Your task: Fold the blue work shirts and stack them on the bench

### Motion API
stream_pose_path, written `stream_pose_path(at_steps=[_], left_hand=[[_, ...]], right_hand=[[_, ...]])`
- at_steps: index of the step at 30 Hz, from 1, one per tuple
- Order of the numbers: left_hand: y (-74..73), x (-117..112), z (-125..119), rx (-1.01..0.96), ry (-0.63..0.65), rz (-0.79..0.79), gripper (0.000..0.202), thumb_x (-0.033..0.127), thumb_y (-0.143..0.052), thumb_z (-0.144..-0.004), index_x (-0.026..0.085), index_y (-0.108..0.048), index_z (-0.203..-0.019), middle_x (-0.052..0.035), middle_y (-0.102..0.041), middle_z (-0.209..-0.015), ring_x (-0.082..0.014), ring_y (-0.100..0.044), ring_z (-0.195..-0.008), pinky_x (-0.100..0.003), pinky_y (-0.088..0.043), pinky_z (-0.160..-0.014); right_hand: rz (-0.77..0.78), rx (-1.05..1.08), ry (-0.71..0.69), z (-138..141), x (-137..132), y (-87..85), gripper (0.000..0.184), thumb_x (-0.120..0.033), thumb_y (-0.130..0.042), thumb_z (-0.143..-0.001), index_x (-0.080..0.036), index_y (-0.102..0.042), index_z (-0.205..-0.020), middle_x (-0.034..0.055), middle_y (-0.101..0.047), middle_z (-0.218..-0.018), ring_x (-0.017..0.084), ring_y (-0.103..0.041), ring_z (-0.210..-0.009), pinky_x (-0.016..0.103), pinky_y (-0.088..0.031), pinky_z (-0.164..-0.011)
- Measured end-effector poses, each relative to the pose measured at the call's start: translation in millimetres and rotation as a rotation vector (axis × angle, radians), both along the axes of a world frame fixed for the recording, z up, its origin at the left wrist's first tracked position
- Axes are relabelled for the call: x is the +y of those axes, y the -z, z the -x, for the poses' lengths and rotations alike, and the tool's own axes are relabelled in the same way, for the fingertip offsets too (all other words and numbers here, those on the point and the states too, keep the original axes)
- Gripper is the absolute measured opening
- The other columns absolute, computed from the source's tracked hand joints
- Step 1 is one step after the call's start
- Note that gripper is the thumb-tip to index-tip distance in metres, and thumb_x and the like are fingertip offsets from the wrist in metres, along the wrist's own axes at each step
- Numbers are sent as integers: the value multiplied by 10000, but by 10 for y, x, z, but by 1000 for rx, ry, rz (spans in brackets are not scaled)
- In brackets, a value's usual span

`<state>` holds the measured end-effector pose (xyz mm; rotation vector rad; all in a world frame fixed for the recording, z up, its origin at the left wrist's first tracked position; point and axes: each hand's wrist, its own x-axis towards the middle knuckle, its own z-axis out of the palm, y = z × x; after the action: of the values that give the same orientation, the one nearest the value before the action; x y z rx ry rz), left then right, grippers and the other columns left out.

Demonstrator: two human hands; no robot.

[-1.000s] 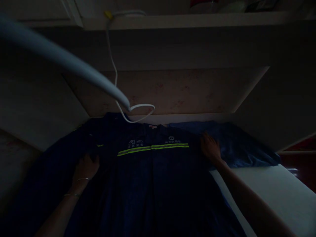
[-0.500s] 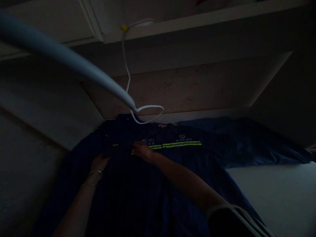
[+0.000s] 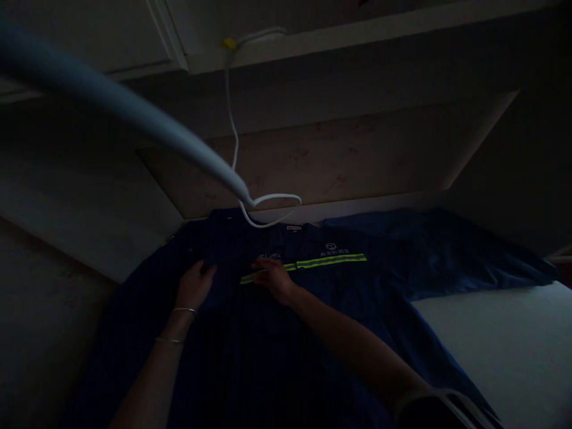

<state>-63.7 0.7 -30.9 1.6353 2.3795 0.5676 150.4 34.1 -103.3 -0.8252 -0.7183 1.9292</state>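
A dark blue work jacket (image 3: pixel 330 298) lies spread with its collar toward the back; it carries pale printing and a yellow-green and grey reflective strip across the chest. My left hand (image 3: pixel 196 285), with two thin bangles at the wrist, rests on the jacket's left part, thumb and fingers apart. Its fingertips are dim against the cloth. To its right, my right hand (image 3: pixel 276 281) lies over the left half of the reflective strip (image 3: pixel 330 260), its fingers stretched out to the left. Dark cloth hides the details beneath both hands.
In the near foreground, a pale rod (image 3: pixel 179 140) slants down from the upper left. A white cord (image 3: pixel 235 134) hangs from a shelf edge (image 3: pixel 339 43) and loops by the rod's end. Another blue garment (image 3: pixel 451 256) lies at right on a white surface (image 3: pixel 500 339).
My left hand has moved up and right over the jacket, its thumb now showing apart. My right hand has shifted slightly right. The short strip piece at far left no longer shows.
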Motion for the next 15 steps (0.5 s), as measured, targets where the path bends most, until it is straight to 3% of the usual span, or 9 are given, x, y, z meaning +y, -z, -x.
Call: stream_pose_path(at_steps=[3,8,12,15], left_hand=[[29,72,-526,17,152,-20,442,378,-458,-916,152,-614,-1262,-137,-683,-1245,-267,-651,-1119,-354,-478,-959],[290,91,-1320,36,402,-5,413,220,-489,-894,172,-609,-1287,-129,-644,-1317,-245,-637,-1149,-339,-455,-998],[418,99,-1503,29,461,31,400,280,-522,-894,160,-622,-1262,-120,-709,-1197,-248,-679,-1061,-335,-506,-925],[417,125,-1425,17,461,-20,413,369,-433,-944,159,-624,-1244,-105,-692,-1227,-209,-652,-1111,-303,-472,-996]], right_hand=[[-13,-20,42,-526,-172,-22,235,-339,-698,-759,-199,-639,-938,25,-707,-865,124,-608,-595,304,-505,-648],[-2,-197,165,-1454,-410,36,256,-372,-756,-714,-195,-680,-882,25,-696,-790,118,-591,-586,269,-490,-603],[-5,-392,281,-2283,-464,114,241,-394,-723,-732,-220,-683,-894,43,-705,-826,138,-605,-601,285,-510,-600],[-34,-643,506,-3001,-356,174,274,-393,-653,-746,-220,-676,-957,81,-721,-921,186,-649,-678,325,-550,-643]])
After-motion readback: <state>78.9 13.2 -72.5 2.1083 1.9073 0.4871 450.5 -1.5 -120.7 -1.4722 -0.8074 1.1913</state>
